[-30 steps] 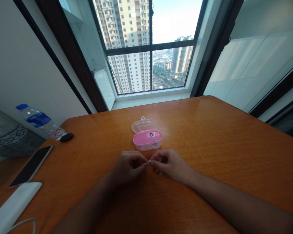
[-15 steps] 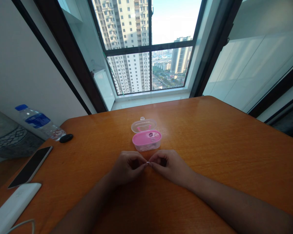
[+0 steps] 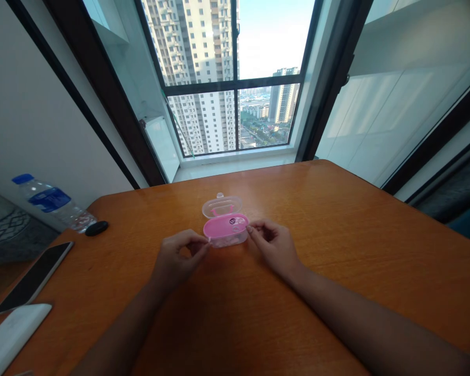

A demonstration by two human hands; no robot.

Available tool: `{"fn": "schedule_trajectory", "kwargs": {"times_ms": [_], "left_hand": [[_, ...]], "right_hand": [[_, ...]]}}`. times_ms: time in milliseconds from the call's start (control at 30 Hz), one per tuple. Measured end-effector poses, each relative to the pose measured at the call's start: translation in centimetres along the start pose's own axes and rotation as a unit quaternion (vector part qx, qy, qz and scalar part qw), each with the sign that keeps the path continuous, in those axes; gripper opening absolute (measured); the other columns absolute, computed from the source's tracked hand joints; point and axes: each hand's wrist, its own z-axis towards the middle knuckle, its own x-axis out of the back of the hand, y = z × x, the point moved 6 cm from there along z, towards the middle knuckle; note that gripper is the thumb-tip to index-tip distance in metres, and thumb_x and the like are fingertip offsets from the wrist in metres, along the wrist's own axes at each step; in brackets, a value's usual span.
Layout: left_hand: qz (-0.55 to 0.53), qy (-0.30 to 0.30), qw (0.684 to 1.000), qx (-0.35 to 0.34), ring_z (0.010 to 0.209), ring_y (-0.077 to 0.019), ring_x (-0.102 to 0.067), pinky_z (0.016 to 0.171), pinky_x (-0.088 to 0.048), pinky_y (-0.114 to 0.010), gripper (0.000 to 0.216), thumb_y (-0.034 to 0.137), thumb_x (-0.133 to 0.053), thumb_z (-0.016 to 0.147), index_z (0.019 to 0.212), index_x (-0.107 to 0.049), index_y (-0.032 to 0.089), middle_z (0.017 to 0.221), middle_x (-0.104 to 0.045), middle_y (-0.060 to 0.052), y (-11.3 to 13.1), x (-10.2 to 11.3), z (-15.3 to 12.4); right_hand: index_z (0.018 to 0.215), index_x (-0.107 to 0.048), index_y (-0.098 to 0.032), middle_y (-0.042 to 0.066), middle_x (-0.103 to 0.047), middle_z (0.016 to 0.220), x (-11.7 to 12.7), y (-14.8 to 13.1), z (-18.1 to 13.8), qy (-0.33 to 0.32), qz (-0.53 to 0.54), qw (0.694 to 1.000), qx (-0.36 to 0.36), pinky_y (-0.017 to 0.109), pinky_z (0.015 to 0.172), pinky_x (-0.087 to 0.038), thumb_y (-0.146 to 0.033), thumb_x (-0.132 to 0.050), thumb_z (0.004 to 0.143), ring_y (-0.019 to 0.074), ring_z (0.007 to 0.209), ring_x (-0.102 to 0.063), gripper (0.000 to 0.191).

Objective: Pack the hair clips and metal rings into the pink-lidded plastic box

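Note:
A small pink box stands on the wooden table, its clear lid swung open at the back. A few small rings lie on its pink insert. My left hand rests on the table at the box's left end, thumb and forefinger pinched together close to its corner. At the box's right end my right hand is likewise pinched, fingertips against the rim. Whatever either pinch holds is too small to make out.
A water bottle lies at the far left of the table beside a small black oval object. A dark phone and a white device sit near the left front edge. A large window is behind the table.
My hands have parted and moved forward, from touching fingertips in front of the box to one at each end of it. The view has tilted up slightly.

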Motion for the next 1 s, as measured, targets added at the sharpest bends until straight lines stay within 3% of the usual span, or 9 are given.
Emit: {"fn": "schedule_trajectory", "kwargs": {"times_ms": [167, 333, 600, 733, 833, 933, 1000], "left_hand": [[0.095, -0.035, 0.994, 0.049, 0.056, -0.0125, -0.052, 0.054, -0.039, -0.023, 0.024, 0.039, -0.064, 0.085, 0.084, -0.073, 0.017, 0.061, -0.059, 0.001, 0.0, 0.6, 3.2], [0.197, -0.126, 0.972, 0.006, 0.064, -0.0157, -0.057, 0.058, -0.036, -0.025, 0.019, 0.035, -0.062, 0.084, 0.081, -0.074, 0.02, 0.071, -0.065, -0.001, 1.0, -0.5, 6.2], [0.266, -0.199, 0.943, 0.015, 0.067, -0.0183, -0.059, 0.058, -0.032, -0.027, 0.023, 0.034, -0.058, 0.086, 0.075, -0.074, 0.022, 0.075, -0.069, -0.003, 1.1, -1.8, 7.3], [0.224, -0.146, 0.963, 0.027, 0.067, -0.0176, -0.057, 0.059, -0.034, -0.027, 0.022, 0.038, -0.059, 0.087, 0.083, -0.074, 0.023, 0.074, -0.067, -0.002, 1.1, -0.9, 6.8], [0.159, -0.01, 0.984, 0.08, 0.061, -0.0161, -0.053, 0.058, -0.037, -0.028, 0.031, 0.045, -0.052, 0.091, 0.084, -0.068, 0.019, 0.068, -0.06, 0.0, 0.0, -0.2, 5.3], [0.059, 0.118, 0.986, 0.099, 0.078, -0.0177, -0.058, 0.072, -0.047, -0.03, 0.038, 0.047, -0.054, 0.09, 0.111, -0.059, 0.016, 0.092, -0.062, -0.004, -2.2, -0.8, 3.0], [0.001, 0.12, 0.988, 0.098, 0.097, -0.0221, -0.06, 0.087, -0.048, -0.037, 0.056, 0.047, -0.062, 0.086, 0.129, -0.047, 0.015, 0.112, -0.06, -0.01, -3.8, -2.2, 1.7]], "right_hand": [[0.088, -0.07, -0.015, 0.003, -0.065, 0.072, 0.2, 1.2, 1.0, 0.011, 0.011, 1.0, -0.017, 0.025, 0.057, -0.04, -0.048, -0.061, 0.088, 0.0138, 0.06, -0.051, 0.035], [0.087, -0.071, -0.014, 0.002, -0.063, 0.069, 0.2, 1.1, 1.1, 0.005, 0.017, 1.0, -0.021, 0.024, 0.054, -0.038, -0.047, -0.062, 0.087, 0.0126, 0.057, -0.048, 0.034], [0.082, -0.072, -0.014, -0.001, -0.06, 0.062, 0.2, 1.0, 1.2, 0.018, 0.008, 1.0, -0.008, 0.023, 0.051, -0.037, -0.043, -0.063, 0.086, 0.0117, 0.054, -0.047, 0.03], [0.082, -0.072, -0.015, 0.0, -0.062, 0.065, 0.4, 1.0, 1.3, 0.025, 0.003, 1.0, -0.002, 0.024, 0.053, -0.041, -0.043, -0.063, 0.086, 0.0126, 0.057, -0.051, 0.03], [0.099, -0.071, -0.016, 0.005, -0.068, 0.086, 0.7, 1.4, 1.7, 0.044, 0.008, 0.999, 0.009, 0.027, 0.066, -0.049, -0.043, -0.067, 0.084, 0.017, 0.075, -0.062, 0.031], [0.132, -0.054, -0.018, 0.014, -0.06, 0.126, 0.1, 2.8, 2.2, 0.008, 0.06, 0.998, -0.009, 0.037, 0.09, -0.052, -0.044, -0.078, 0.074, 0.0253, 0.114, -0.059, 0.068], [0.146, -0.038, -0.02, 0.018, -0.048, 0.143, -0.8, 3.8, 2.3, -0.056, 0.106, 0.992, -0.035, 0.044, 0.103, -0.046, -0.042, -0.086, 0.065, 0.028, 0.129, -0.051, 0.097]]}}
